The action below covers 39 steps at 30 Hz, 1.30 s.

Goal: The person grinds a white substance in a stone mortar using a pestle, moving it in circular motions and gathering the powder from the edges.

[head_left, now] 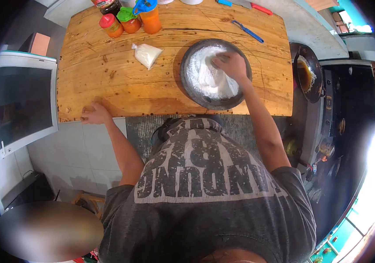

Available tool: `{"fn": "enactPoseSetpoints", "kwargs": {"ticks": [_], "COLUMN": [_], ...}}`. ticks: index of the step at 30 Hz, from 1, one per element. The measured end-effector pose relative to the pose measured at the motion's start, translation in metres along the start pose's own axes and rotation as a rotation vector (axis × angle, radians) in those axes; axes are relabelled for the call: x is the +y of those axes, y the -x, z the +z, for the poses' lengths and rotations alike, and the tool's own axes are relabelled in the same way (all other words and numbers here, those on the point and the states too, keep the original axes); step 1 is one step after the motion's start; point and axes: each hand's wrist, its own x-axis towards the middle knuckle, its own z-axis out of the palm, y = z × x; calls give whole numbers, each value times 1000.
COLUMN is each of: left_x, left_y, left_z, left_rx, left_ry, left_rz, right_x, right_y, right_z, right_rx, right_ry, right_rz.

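A wide dark stone mortar bowl [186, 85] stands near the front edge of the wooden table and holds white flour-like powder [209, 79]. Over the powder is my right hand [232, 65], reaching in from the right side with its fingers curled together and their tips down at the powder. What lies between those fingertips is partly hidden. My left hand [95, 114] rests at the table's front left edge, fingers loosely bent and apart, holding nothing. Left of the bowl lies a tied clear plastic bag [148, 55] of pale powder.
Jars with a red lid [111, 26] and a green lid [129, 21], plus an orange container [150, 19], line the back left of the table [108, 74]. A blue peeler [249, 32] and a red-handled knife [261, 8] lie back right. A wok [308, 72] with brown liquid stands rightward.
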Motion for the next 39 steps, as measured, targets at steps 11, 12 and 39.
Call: {"fn": "enactPoseSetpoints", "kwargs": {"ticks": [11, 12, 39], "left_x": [-9, -14, 4], "left_y": [-5, -5, -3], "left_z": [9, 5, 0], "left_rx": [-1, -1, -19], "left_ry": [19, 14, 68], "left_rz": [3, 21, -23], "right_x": [-22, -16, -1], "right_y": [2, -3, 27], "right_z": [8, -2, 24], "right_rx": [71, -64, 102], "right_ry": [81, -86, 33], "right_rz": [-46, 92, -132]}}
